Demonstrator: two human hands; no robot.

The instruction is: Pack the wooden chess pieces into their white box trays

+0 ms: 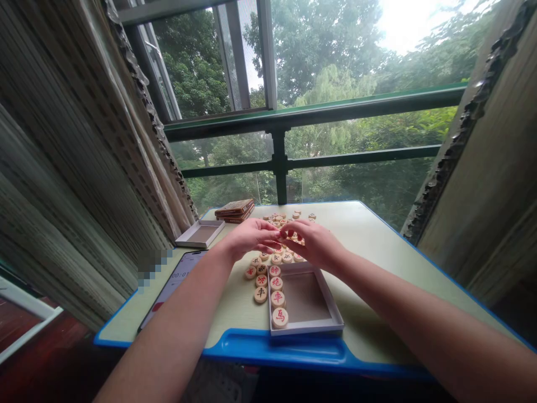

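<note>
My left hand [250,237] and my right hand [312,240] meet above the scattered xiangqi pieces, fingertips touching in a pinch. Whatever lies between the fingertips is too small and covered to make out. Below them, a shallow white box [308,296] stands near the table's front edge. Along its left wall runs a column of round wooden pieces with red characters, the nearest a red horse piece [280,318]. Just left of the box, on the tabletop, lie more loose pieces, among them a black chariot piece [260,295]. My hands partly hide the pieces behind them.
A second shallow tray or lid [201,233] lies at the left, with stacked brown boxes [235,210] behind it. A phone showing a timer [178,280] rests beside my left forearm. The blue-edged table [377,268] stands against a railing [280,162] and window, between curtains.
</note>
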